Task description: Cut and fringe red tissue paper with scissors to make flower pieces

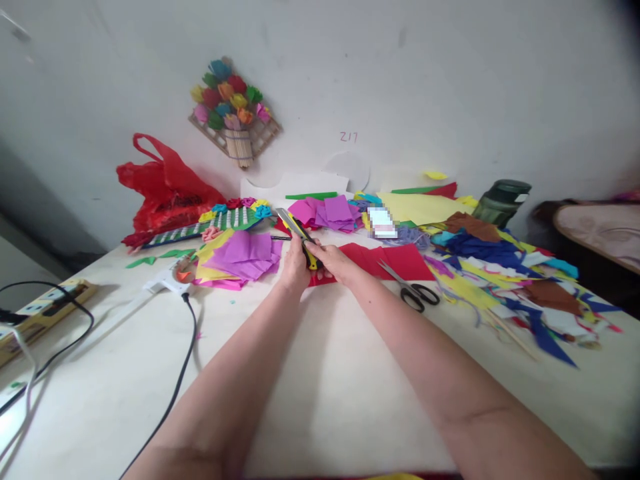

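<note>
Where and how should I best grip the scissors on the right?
Probably by the black handle loops, with the right hand coming from the near right: the scissors lie flat, loops toward the wearer, blades pointing away over the red paper. That hand is on the utility knife, so free it first.

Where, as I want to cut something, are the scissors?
In the head view, the scissors lie right of center on the table, blades over the red paper, left of the paper scraps.

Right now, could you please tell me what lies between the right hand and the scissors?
The head view shows a red sheet between the right hand and the scissors.
</note>
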A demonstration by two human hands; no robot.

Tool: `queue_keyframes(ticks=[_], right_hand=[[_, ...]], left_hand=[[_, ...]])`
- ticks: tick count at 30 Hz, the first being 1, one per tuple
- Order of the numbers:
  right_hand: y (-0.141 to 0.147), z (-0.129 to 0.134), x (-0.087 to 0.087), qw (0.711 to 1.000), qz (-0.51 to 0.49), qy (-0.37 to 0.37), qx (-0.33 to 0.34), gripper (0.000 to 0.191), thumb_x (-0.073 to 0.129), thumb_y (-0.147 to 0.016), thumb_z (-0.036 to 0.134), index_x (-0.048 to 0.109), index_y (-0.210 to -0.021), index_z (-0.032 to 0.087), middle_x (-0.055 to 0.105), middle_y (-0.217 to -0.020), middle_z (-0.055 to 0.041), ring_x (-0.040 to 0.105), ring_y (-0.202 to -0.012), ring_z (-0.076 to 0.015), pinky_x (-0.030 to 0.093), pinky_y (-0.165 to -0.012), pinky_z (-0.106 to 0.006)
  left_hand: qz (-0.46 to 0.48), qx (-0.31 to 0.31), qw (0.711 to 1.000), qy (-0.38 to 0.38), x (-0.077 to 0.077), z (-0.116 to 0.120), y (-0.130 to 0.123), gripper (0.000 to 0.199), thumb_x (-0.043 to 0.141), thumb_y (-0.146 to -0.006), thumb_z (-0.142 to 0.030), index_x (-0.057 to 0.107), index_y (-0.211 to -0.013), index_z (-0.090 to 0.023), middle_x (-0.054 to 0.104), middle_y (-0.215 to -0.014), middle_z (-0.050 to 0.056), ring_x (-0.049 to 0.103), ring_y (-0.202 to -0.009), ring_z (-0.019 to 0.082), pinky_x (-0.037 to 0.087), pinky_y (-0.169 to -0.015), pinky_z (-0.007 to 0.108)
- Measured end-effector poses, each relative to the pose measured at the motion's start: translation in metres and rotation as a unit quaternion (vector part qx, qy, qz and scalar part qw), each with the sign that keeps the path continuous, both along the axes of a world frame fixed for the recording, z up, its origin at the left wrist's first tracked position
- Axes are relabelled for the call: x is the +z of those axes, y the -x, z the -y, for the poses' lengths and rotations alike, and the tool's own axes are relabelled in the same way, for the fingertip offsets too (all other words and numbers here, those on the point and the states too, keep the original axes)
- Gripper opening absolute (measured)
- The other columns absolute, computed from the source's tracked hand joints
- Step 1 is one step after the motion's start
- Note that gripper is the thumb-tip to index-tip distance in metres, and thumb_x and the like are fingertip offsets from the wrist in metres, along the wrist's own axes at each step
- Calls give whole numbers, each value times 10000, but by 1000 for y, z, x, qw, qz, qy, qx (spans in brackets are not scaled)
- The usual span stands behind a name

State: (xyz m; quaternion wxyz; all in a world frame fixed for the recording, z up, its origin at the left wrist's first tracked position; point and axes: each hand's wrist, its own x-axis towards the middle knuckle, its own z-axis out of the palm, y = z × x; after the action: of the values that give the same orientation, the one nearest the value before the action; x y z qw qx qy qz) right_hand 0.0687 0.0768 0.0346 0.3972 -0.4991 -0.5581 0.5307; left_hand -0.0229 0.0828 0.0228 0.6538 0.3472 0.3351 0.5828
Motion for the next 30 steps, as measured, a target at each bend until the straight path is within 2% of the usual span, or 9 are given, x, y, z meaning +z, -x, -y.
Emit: queue_keyframes(ticks=[8,12,14,17,20,22,24,26,30], right_hand=[[-1,0,-5,995,-74,0,61,232,545,-862,356,476,-720,186,462,-467,71,404,-333,-59,258,-286,-154],[-2,1,-3,991,-79,22,105,217,494,-891,291,468,-709,174,492,-471,55,436,-350,-68,325,-313,-161],[-2,1,-1,992,-76,23,103,199,483,-895,278,479,-727,172,521,-488,45,473,-366,-78,371,-335,-172],[-4,-1,3,997,-45,-16,56,172,504,-884,279,495,-748,175,559,-531,30,547,-415,-102,421,-365,-190],[-14,-9,5,995,38,-92,-27,156,535,-865,292,516,-766,173,575,-564,20,559,-426,-102,428,-386,-192],[-23,-16,5,978,134,-137,-85,145,533,-861,299,541,-798,168,596,-594,4,548,-416,-103,418,-398,-202],[-29,-24,5,945,254,-168,-118,184,519,-861,317,582,-799,156,627,-621,-32,579,-477,-128,442,-473,-225],[-31,-33,6,906,354,-193,-133,224,508,-860,335,621,-854,142,672,-721,-78,639,-639,-173,467,-594,-250],[-19,-52,14,861,461,-170,-133,341,449,-873,367,627,-1010,110,677,-995,-153,634,-934,-243,458,-742,-286]], left_hand=[[8,10,1000,-8,0,-5,6,599,398,-778,-700,602,-878,-145,585,-590,20,590,-470,158,469,-399,257],[-12,26,999,-24,-2,-6,7,608,398,-784,-692,602,-936,-140,605,-639,38,613,-530,167,478,-430,254],[-27,39,998,-35,-3,-8,7,617,390,-785,-694,598,-958,-139,614,-677,52,625,-580,180,486,-459,263],[-56,89,990,-89,-5,-13,10,584,384,-802,-674,580,-1003,-161,627,-775,61,635,-702,187,505,-559,273],[-100,140,970,-173,-9,-19,13,461,422,-840,-576,538,-1063,-189,615,-869,49,612,-821,152,492,-735,267],[-129,158,962,-183,-12,-20,13,367,450,-852,-485,522,-1048,-183,593,-856,38,598,-789,126,479,-772,271],[-150,173,964,-138,-13,-17,11,286,452,-846,-426,526,-958,-174,563,-756,10,575,-641,109,485,-667,261],[-181,163,963,-113,-13,-13,8,217,471,-821,-369,537,-879,-171,537,-647,-16,534,-527,102,462,-559,238],[-209,115,966,-102,-13,-5,0,138,459,-784,-267,549,-764,-165,503,-509,-28,488,-440,110,409,-444,218]])
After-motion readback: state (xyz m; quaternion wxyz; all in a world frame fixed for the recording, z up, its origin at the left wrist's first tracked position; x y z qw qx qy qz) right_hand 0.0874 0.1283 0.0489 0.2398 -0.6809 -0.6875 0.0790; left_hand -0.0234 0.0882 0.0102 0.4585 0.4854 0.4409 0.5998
